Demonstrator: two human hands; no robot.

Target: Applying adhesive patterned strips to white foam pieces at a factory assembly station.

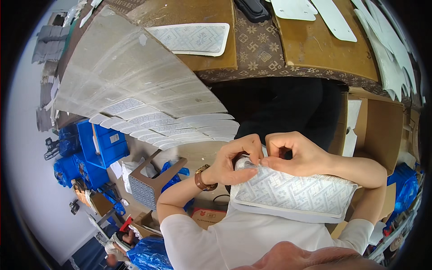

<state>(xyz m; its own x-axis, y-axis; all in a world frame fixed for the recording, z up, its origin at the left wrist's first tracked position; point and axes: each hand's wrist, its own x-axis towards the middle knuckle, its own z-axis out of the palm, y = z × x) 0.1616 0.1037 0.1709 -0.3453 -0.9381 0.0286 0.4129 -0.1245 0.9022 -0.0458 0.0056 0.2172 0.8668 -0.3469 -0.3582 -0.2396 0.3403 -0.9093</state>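
panel stack (153,112) crowds left, cardboard box (382,126) right

You hold a pale grey panel (292,193) with a white geometric woven pattern. Your desk (258,47) wears brown cloth with cream star motifs under mustard-yellow boards (315,42). Blue crates (101,144) sit on the floor, and your watch strap (200,179) is brown.

The surface (261,49), covered in brown patterned cloth, carries two tan boards, a fanned row of white patterned insole sheets (148,85), and white cut-out pieces (315,11).
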